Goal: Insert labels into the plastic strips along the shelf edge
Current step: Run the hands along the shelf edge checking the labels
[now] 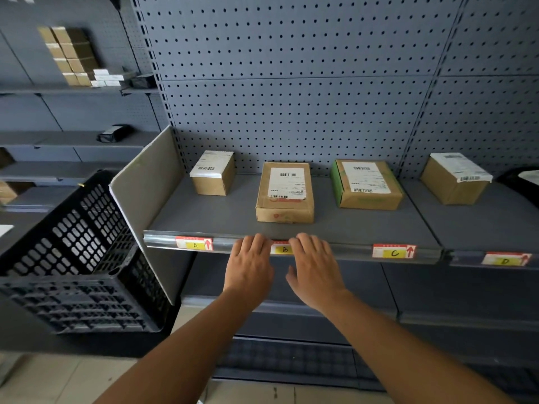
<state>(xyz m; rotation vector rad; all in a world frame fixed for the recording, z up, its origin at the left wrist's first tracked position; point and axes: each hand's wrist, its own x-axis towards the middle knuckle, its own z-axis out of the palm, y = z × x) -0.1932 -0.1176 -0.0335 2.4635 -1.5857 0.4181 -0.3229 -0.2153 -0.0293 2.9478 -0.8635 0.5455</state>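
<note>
Left hand and right hand rest fingers on the plastic strip, flanking label B. Fingers hide the label's ends; grip on it cannot be told. Labels A, C sit in strip; D blurred.

Four parcels; black crate alongside

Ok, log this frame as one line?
step: seating label B in shelf strip | left hand, right hand: fingers on strip | labels A, C: in
</note>
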